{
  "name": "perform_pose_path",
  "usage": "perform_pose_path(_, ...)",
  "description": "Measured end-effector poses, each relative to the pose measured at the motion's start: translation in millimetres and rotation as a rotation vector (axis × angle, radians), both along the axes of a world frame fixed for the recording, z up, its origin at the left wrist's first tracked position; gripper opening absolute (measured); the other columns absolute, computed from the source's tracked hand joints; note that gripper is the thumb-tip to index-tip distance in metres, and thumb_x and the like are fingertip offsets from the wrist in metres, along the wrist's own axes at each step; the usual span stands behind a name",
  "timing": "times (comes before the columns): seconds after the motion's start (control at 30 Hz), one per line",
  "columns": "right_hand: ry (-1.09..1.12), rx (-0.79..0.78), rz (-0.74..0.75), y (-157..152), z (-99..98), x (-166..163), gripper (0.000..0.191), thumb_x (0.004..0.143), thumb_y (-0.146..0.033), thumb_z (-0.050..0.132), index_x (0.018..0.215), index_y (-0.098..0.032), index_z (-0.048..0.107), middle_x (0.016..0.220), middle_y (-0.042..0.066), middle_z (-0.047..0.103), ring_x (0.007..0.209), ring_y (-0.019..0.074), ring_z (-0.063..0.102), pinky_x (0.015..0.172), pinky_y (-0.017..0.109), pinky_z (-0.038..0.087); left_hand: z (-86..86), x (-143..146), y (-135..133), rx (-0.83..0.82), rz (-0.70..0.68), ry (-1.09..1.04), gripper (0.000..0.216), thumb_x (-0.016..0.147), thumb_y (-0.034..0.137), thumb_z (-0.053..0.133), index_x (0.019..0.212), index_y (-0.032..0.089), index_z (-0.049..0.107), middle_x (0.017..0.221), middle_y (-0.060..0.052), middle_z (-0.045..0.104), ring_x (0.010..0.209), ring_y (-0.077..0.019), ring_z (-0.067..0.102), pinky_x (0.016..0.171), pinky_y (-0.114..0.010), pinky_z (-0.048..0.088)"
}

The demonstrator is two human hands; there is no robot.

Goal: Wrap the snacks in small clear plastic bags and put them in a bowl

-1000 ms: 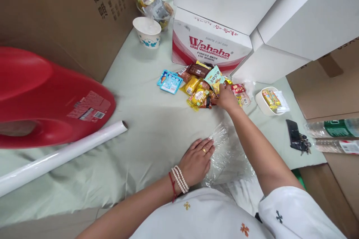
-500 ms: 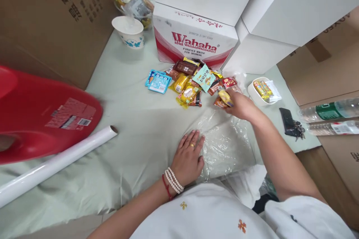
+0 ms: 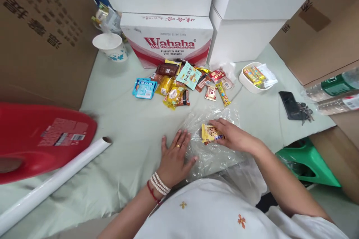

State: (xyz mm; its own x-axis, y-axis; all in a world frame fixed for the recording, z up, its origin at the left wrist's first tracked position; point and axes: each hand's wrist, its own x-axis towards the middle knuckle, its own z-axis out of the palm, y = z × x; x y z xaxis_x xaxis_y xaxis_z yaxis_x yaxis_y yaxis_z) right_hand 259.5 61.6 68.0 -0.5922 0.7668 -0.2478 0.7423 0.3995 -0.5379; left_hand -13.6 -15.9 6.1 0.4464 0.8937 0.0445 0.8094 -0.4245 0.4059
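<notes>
While the left hand (image 3: 174,161) lies palm down with fingers spread, holding nothing, its thumb and fingertips rest at the left edge of the film (image 3: 202,164), where their weight probably stops it from sliding. The right hand (image 3: 235,136) pinches the yellow packet (image 3: 209,133) over the film, thumb on the near side and fingers on the far, a grip that suits something small and flat and leaves its printed face showing. Something reddish brown peeks out below it, perhaps a second packet, though the fingers hide too much to be sure.

Beyond the film, within easy reach, is the snack pile (image 3: 171,95), heaped against the foot of the water box (image 3: 168,41), which backs it like a wall. A mint-green packet (image 3: 188,76) lies on top, so its front is plain to see. Two loose snacks, a small red-and-white packet (image 3: 210,93) and a slim yellow one (image 3: 223,94), lie between the pile and the film. At the right, the white bowl (image 3: 250,86) contains more yellow packets, its sides keeping them together.
</notes>
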Motion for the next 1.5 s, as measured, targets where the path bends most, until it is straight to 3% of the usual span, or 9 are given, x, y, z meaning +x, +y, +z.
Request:
perform_pose_path(0.17, -0.011, 0.065, 0.079, 2, 1.0, 1, 0.057, 0.088, -0.017, 0.07, 0.143, -0.018, 0.055, 0.13, 0.016, 0.059, 0.119, 0.0286, 0.057, 0.1, 0.039, 0.047, -5.8, 1, 1, 0.002, 0.034, 0.036, 0.057, 0.104, 0.035, 0.04, 0.16, 0.024, 0.033, 0.162, -0.014, 0.042, 0.152, -0.0318, 0.037, 0.124, -0.069, 0.001)
perform_pose_path(0.5, -0.151, 0.141, 0.163, 1, 2.9, 1, 0.049, 0.086, -0.017, 0.07, 0.134, -0.015, 0.06, 0.121, 0.015, 0.064, 0.11, 0.0297, 0.06, 0.091, 0.038, 0.046, -3.0, -7, -3, 0.017, 0.068, 0.121, 0.056, 0.105, 0.035, 0.041, 0.158, 0.022, 0.036, 0.16, -0.017, 0.045, 0.148, -0.0313, 0.044, 0.124, -0.068, 0.005)
perform_pose_path(0.7, -0.156, 0.138, 0.112, -4, -6.7, 4, 0.055, 0.086, -0.016, 0.07, 0.139, -0.016, 0.057, 0.123, 0.016, 0.064, 0.112, 0.031, 0.061, 0.093, 0.041, 0.048, -6.6, -6, -6, 0.075, 0.065, 0.131, 0.061, 0.104, 0.033, 0.043, 0.162, 0.022, 0.028, 0.161, -0.018, 0.043, 0.148, -0.0322, 0.045, 0.124, -0.067, 0.008)
perform_pose_path(0.83, 0.012, 0.143, 0.056, -17, -3.9, 24, 0.078, 0.085, -0.023, 0.076, 0.155, -0.022, 0.042, 0.148, 0.017, 0.051, 0.13, 0.0341, 0.054, 0.106, 0.047, 0.048, -8.9, -10, -12, 0.286, 0.139, 0.114, 0.07, 0.096, 0.028, 0.059, 0.161, 0.029, 0.033, 0.166, -0.015, 0.036, 0.157, -0.0371, 0.025, 0.125, -0.066, 0.011)
perform_pose_path(0.97, 0.166, 0.179, 0.006, -59, 4.4, 59, 0.075, 0.093, -0.042, 0.071, 0.157, -0.026, 0.038, 0.149, 0.016, 0.05, 0.134, 0.0321, 0.052, 0.109, 0.048, 0.05, -2.4, -23, -10, 0.307, -0.195, 0.02, 0.079, 0.086, 0.004, 0.054, 0.154, 0.043, 0.04, 0.149, -0.002, 0.061, 0.154, -0.0279, 0.034, 0.127, -0.062, -0.008)
perform_pose_path(1.13, 0.081, 0.319, 0.062, -116, -35.0, 80, 0.048, 0.096, -0.032, 0.067, 0.142, -0.023, 0.056, 0.145, 0.015, 0.056, 0.134, 0.0344, 0.049, 0.11, 0.057, 0.046, 9.4, -41, 5, -0.102, -0.559, -0.141, 0.082, 0.071, 0.01, 0.056, 0.151, 0.018, 0.041, 0.158, -0.016, 0.049, 0.15, -0.0301, 0.042, 0.129, -0.062, 0.005)
perform_pose_path(1.23, 0.156, 0.364, 0.034, -120, -53.4, 82, 0.029, 0.1, -0.017, 0.056, 0.126, -0.024, 0.066, 0.134, 0.012, 0.064, 0.128, 0.03, 0.054, 0.108, 0.055, 0.047, 9.5, -41, 9, -0.138, -0.536, -0.152, 0.05, 0.08, 0.017, 0.061, 0.13, 0.021, 0.059, 0.158, -0.016, 0.049, 0.149, -0.0327, 0.043, 0.127, -0.065, 0.007)
perform_pose_path(1.33, 0.328, 0.239, 0.052, -100, -39.7, 84, 0.024, 0.102, -0.018, 0.052, 0.119, -0.023, 0.068, 0.117, 0.011, 0.07, 0.112, 0.0247, 0.061, 0.097, 0.044, 0.053, 7.0, -34, 11, -0.138, -0.428, -0.212, 0.013, 0.094, 0.019, 0.056, 0.099, 0.023, 0.067, 0.138, -0.009, 0.068, 0.138, -0.0273, 0.056, 0.126, -0.06, 0.017)
perform_pose_path(1.5, 0.367, 0.087, -0.03, -50, 2.0, 87, 0.023, 0.105, -0.03, 0.05, 0.103, -0.02, 0.071, 0.087, 0.006, 0.068, 0.085, 0.0191, 0.062, 0.076, 0.032, 0.05, 8.3, -18, 27, -0.136, -0.13, -0.476, 0.022, 0.1, 0.025, 0.048, 0.086, 0.022, 0.064, 0.101, -0.007, 0.075, 0.115, -0.0233, 0.063, 0.103, -0.042, 0.048)
